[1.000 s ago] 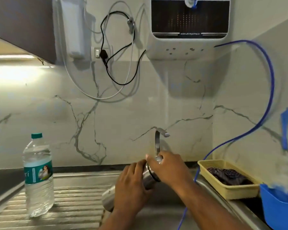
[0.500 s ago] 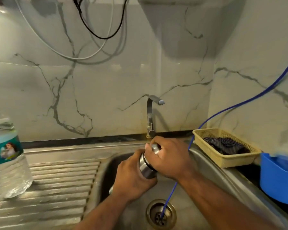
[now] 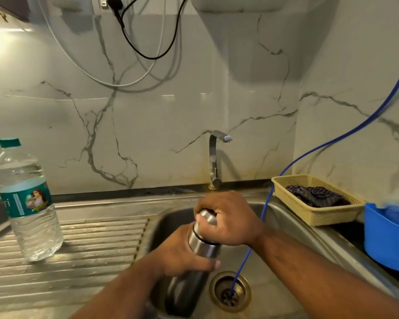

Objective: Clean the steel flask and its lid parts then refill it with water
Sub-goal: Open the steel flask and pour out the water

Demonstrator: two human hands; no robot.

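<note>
One flask (image 3: 204, 248) stands near-upright, lid (image 3: 206, 216) end tipped rightward.

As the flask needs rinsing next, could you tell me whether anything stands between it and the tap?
Nothing visible does. The steel flask, held by the left hand and right hand, is over the sink in front of the tap; the blue tube passes to its right.

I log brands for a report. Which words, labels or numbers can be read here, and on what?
"ri": perhaps, white letters cut off at the edge of the label on the plastic bottle.
Small print on that label: too small to read.
Steel flask: no text seen.
</note>
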